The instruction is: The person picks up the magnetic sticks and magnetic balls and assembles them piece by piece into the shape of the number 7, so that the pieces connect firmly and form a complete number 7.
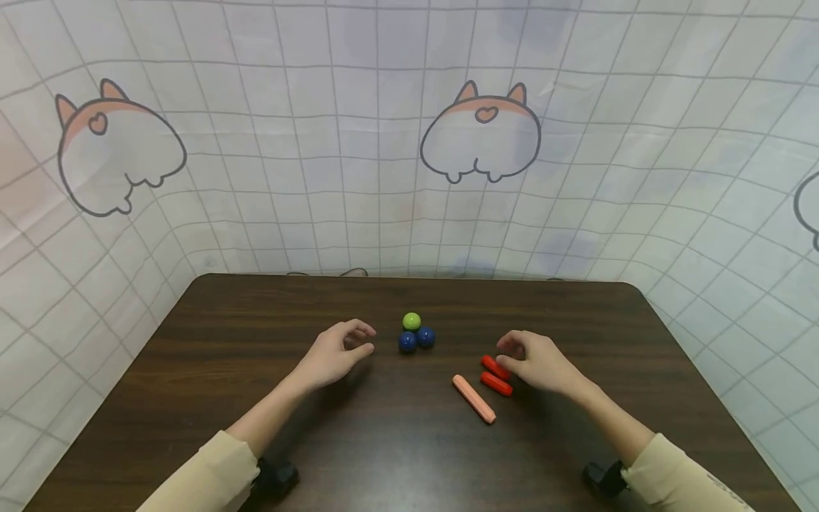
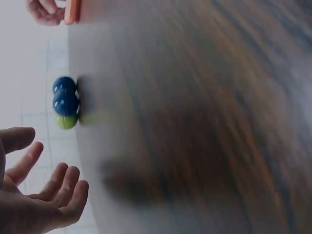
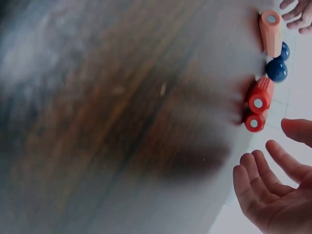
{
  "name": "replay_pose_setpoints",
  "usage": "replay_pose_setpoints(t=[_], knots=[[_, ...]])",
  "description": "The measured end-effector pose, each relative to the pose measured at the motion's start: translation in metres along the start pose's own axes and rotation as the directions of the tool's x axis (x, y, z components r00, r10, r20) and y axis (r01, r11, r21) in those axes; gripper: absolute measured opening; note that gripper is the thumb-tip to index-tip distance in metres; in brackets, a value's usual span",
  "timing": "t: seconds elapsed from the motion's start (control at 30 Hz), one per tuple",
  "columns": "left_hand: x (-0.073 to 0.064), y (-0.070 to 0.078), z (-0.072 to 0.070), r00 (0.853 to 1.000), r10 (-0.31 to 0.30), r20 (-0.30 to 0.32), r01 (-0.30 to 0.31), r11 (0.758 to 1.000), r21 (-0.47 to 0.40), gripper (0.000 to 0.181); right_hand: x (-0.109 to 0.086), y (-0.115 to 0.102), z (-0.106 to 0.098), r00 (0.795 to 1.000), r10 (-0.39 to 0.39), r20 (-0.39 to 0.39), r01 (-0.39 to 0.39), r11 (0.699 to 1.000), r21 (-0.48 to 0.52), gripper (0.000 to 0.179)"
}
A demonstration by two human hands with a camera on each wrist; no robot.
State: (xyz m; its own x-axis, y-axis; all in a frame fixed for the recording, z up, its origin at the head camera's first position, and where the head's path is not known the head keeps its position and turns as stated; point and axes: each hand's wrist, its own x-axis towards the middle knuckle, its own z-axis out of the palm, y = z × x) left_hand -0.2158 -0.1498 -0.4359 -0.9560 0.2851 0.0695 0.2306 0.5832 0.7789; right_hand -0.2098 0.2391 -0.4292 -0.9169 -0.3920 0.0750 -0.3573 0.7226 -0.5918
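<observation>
My left hand [image 1: 334, 353] hovers over the table with loosely bent fingers and holds nothing. To its right, a green ball [image 1: 411, 322] and two shiny dark blue balls [image 1: 407, 342] sit in a tight cluster. My right hand [image 1: 537, 361] is just beside two short red sticks [image 1: 496, 384], partly covering the farther one in the head view. The right wrist view shows a gap between its fingers [image 3: 247, 185] and the sticks, which have ridged sides and pale round ends. A longer peach-orange stick [image 1: 474, 400] lies slanted to the left of the red ones.
Everything lies on a dark wood-grain table [image 1: 384, 455] with rounded far corners. A white grid-patterned curtain [image 1: 384, 178] with cartoon animal drawings hangs behind it and along both sides. Black straps [image 1: 275, 478] are on both wrists, and dark cables [image 1: 354, 272] show at the far edge.
</observation>
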Motion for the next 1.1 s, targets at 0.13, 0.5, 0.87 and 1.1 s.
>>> replay_pose_setpoints(t=[0.13,0.5,0.87,1.1], knots=[[0.006,0.004,0.010,0.999,-0.040,-0.005,0.040,0.999,-0.028,0.025,0.001,-0.002,0.005,1.000,0.005,0.007,-0.005,1.000,0.014,0.022],[0.021,0.011,0.028,0.998,-0.070,0.002,0.070,0.995,-0.066,0.025,0.004,-0.003,0.009,0.998,0.051,0.037,-0.053,0.996,0.067,0.024],[0.037,0.015,0.038,1.000,-0.002,-0.015,0.001,0.999,-0.051,0.026,0.008,-0.002,0.008,0.998,0.034,0.050,-0.036,0.998,0.045,0.021],[0.041,0.017,0.042,0.999,0.039,-0.014,-0.039,0.998,-0.040,0.025,0.011,-0.001,0.009,0.996,0.056,0.071,-0.058,0.998,0.027,0.019]])
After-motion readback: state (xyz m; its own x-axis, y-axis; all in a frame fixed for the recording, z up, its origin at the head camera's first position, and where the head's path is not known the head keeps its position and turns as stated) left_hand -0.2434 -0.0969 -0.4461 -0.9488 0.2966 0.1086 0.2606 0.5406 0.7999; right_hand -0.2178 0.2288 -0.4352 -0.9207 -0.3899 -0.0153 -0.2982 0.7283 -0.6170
